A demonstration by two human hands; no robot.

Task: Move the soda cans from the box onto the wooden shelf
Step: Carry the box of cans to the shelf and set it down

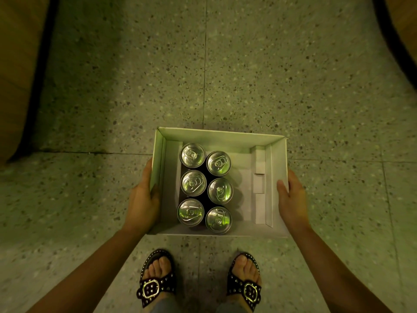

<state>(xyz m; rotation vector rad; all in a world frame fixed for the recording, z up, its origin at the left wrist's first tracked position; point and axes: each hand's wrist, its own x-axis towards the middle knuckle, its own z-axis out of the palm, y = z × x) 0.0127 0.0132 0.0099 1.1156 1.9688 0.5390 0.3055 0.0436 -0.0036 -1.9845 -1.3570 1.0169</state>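
I see a speckled terrazzo floor (pixel 293 75) and a wooden surface (pixel 18 64) at 10 o'clock. At the centre the white box (pixel 216 137) holds six upright cans (pixel 193 183) with silver tops, in two rows at its left side. The left hand (pixel 142 199) and right hand (pixel 292 199) grip its side walls, thumbs inside.

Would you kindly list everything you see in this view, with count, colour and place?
soda cans: six, silver tops, upright in two rows of three, box's left part.
box: one, white, open-topped, between the hands.
floor: one, speckled grey-green tiles, beneath everything.
wood-coloured panels: two, brown, top corners.
sandals: two, black, studded, on the feet at bottom.
left hand: one, grips the box's left wall.
right hand: one, grips the box's right wall.
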